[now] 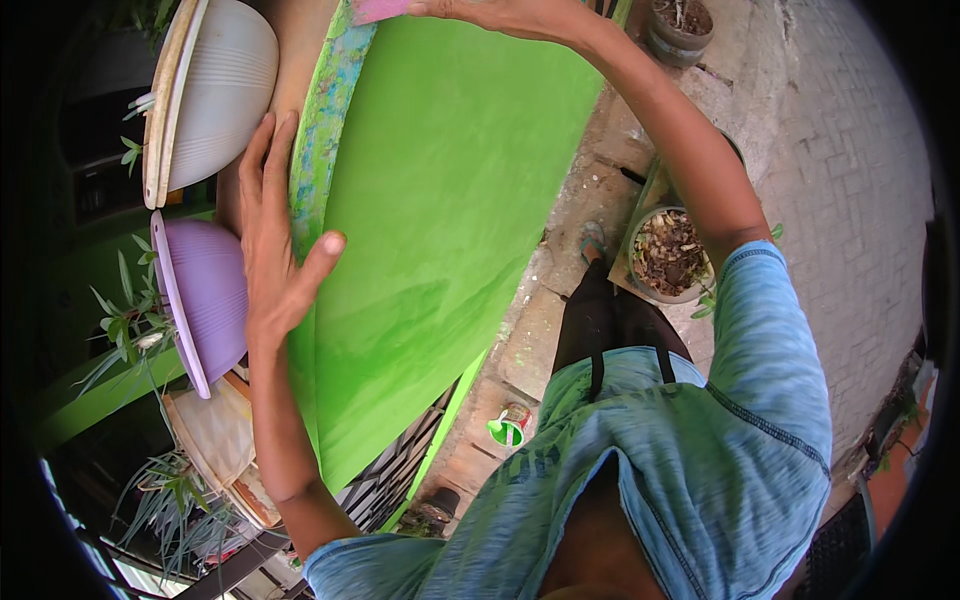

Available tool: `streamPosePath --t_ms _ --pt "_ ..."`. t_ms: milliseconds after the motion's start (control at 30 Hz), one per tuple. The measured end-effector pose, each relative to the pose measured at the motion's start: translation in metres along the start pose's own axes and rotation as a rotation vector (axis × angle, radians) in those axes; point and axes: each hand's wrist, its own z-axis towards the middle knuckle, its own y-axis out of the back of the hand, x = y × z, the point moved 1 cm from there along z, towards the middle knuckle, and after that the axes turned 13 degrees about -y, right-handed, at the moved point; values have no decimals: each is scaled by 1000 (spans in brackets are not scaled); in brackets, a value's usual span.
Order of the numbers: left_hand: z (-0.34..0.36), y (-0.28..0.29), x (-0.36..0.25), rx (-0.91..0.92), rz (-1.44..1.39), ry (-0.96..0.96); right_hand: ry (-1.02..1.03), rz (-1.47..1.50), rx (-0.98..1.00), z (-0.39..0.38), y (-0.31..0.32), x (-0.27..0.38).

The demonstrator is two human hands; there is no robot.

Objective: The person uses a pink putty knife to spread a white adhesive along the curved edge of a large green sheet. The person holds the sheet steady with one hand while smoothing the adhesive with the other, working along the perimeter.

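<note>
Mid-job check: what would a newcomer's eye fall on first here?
Likely the bright green wall filling the middle. Next, at left, the white planter and purple planter, with the left hand spread along the wall's edge beside them. Then the pink piece at the top edge, by the right hand.

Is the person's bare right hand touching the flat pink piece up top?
Touching. The head view shows the bare right hand meeting the flat pink piece at its right end, without a gap.
</note>
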Motion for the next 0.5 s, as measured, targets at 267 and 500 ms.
streamPosePath --t_ms 267,500 --pt "0 -2 1 10 -41 20 82 -94 10 2 -4 8" --pt "-2 -2 6 -16 -103 37 194 -307 10 -1 3 21"
